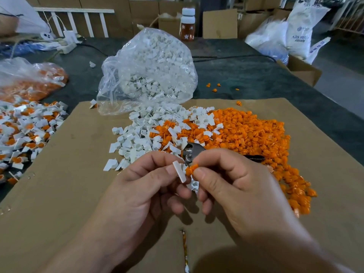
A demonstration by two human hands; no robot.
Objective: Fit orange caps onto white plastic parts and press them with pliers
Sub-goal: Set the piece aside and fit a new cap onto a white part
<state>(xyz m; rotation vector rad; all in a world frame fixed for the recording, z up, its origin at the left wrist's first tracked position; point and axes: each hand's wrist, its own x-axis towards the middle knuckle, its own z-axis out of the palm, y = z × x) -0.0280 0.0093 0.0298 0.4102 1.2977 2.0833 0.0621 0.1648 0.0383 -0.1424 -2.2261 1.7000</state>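
Note:
My left hand [149,186] pinches a white plastic part [180,172] between thumb and fingers above the cardboard sheet [82,174]. My right hand [230,182] pinches an orange cap [191,170] and holds it against that part. Just behind my fingertips lie the pliers [192,152], jaws to the left, with a dark handle [254,157] poking out past my right hand. Loose white parts [137,134] and a heap of orange caps [252,134] cover the cardboard beyond my hands.
An open clear bag of white parts [153,71] stands behind the heaps. At the left lie a pile of capped pieces [25,134] and a bag of orange pieces [33,81]. A bottle [187,24], cardboard boxes and white sacks [295,32] stand at the table's far edge.

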